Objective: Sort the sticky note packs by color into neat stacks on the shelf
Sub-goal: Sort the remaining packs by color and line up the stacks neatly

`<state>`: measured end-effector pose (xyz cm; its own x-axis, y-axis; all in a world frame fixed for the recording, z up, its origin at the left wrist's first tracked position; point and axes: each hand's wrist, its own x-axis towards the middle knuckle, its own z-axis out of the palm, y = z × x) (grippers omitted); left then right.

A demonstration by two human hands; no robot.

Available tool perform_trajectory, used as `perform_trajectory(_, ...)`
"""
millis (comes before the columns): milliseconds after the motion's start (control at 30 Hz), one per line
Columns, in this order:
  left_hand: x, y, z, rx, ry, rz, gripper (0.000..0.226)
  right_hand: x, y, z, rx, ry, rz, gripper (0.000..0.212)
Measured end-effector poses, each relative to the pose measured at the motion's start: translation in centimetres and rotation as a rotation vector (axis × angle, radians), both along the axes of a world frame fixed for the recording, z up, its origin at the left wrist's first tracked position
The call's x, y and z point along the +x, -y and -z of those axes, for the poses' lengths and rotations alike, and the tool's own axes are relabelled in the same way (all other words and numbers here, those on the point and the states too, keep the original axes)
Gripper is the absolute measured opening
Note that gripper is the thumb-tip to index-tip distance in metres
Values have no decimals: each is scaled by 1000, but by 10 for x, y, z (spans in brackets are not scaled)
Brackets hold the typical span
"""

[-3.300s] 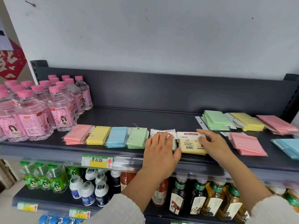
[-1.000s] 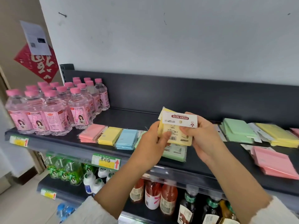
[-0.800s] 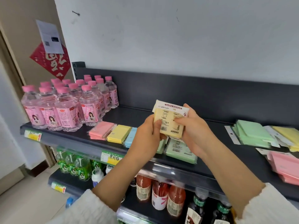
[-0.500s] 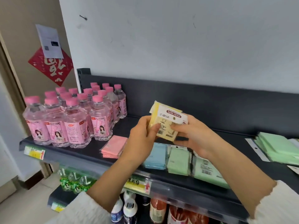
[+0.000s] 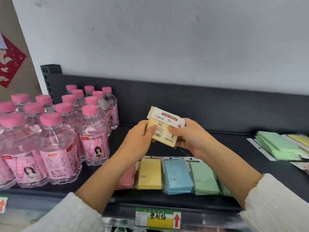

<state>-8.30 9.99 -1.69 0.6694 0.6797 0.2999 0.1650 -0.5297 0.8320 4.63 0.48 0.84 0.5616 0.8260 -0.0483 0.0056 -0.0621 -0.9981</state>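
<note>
Both hands hold yellow sticky note packs (image 5: 164, 127) above the dark shelf (image 5: 234, 164), back side facing me, white "STICKY NOTE" header on top. My left hand (image 5: 138, 141) grips their left edge, thumb on the face. My right hand (image 5: 192, 138) pinches the right side. Below, along the shelf front, lie four stacks side by side: pink (image 5: 127, 177), partly behind my left forearm, yellow (image 5: 149, 173), blue (image 5: 177, 175) and green (image 5: 204, 177). Further green packs (image 5: 277, 147) and a yellow pack (image 5: 299, 138) lie at the right.
Many pink-capped peach soda bottles (image 5: 56, 139) crowd the shelf's left part. The shelf's dark back panel (image 5: 217, 108) rises behind, with a white wall above. A green and yellow price tag (image 5: 158, 218) sits on the shelf's front rail.
The yellow packs were lifted off the shelf and are held up in both hands. My view has swung left and closer, so the front row of stacks sits under my arms.
</note>
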Motion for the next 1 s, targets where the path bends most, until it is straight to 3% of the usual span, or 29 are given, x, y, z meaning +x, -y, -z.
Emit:
perform_trajectory(233, 8, 11, 0, 123, -276, 115, 34, 11, 17, 4, -22, 39, 101, 24)
perform_trajectory(400, 14, 35, -1, 226, -564, 216, 98, 35, 43, -2, -48, 62, 149, 21)
perform_trajectory(567, 25, 62, -5, 283, -685, 272, 118, 60, 76, 1, -79, 82, 194, 22)
perform_trajectory(733, 45, 88, -15, 402, -642, 301, 105, 92, 135, -1, -97, 67, 245, 19)
perform_trajectory(900, 75, 127, -16, 547, -548, 439, 75, 119, 193, 10, -179, 38, 394, 16)
perform_trajectory(1000, 96, 150, -8, 610, -599, 541, 75, 131, 215, 24, -245, 20, 429, 17)
